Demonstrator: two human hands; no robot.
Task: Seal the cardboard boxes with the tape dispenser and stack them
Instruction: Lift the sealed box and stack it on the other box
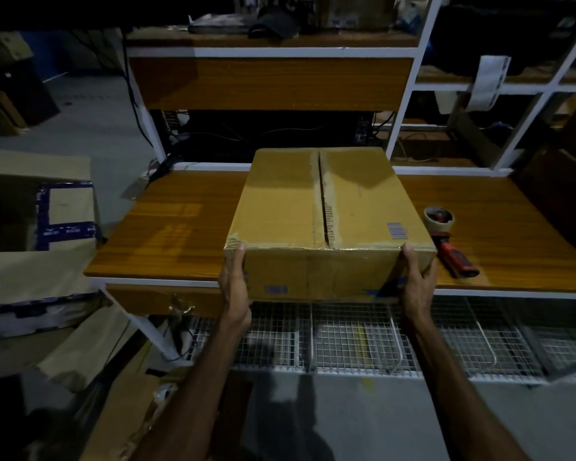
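Note:
A brown cardboard box [280, 201] sits on the wooden table [180, 227], its near end overhanging the front edge. Its top flaps are folded down with an open seam running along the middle. My left hand [234, 287] grips the near left corner, thumb on the top edge. At the near right corner my right hand [416, 284] holds the box the same way. A tape dispenser [446, 237] with a red and black handle and a roll of brown tape lies on the table just right of the box.
Other cardboard boxes [47, 227] with blue tape are piled on the left, beside the table. A white-framed shelf [273, 51] rises behind the table. Wire mesh baskets [363, 337] hang below the table's front edge. Grey floor lies beneath me.

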